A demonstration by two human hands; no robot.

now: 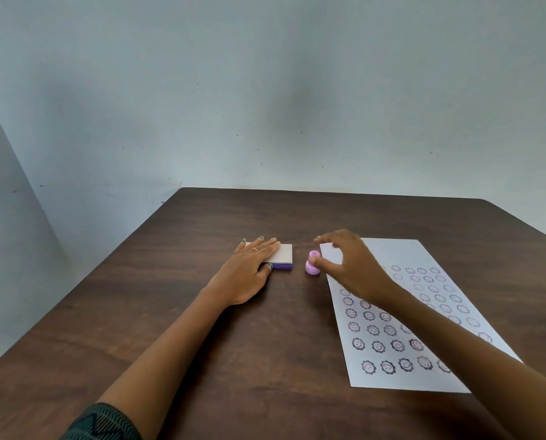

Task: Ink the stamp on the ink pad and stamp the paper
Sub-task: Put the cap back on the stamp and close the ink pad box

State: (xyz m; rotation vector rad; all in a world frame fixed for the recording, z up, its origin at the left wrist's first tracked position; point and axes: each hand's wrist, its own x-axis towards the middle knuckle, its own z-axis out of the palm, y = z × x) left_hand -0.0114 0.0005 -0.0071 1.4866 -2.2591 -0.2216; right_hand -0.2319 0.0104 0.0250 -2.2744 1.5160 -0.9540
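Note:
A small pink stamp stands upright on the dark wooden table, between the ink pad and the paper. The ink pad is a flat box with a white lid and a purple base, and the lid is down. My left hand lies on it, fingers flat on the lid and thumb against its front edge. My right hand hovers just right of the stamp with fingers spread; the thumb is close to the stamp's side, not gripping it. The white paper on the right carries several rows of smiley flower prints.
The table's far edge meets a pale blue wall. Its left edge runs diagonally toward me. My right forearm crosses over the paper's middle and hides some of the prints.

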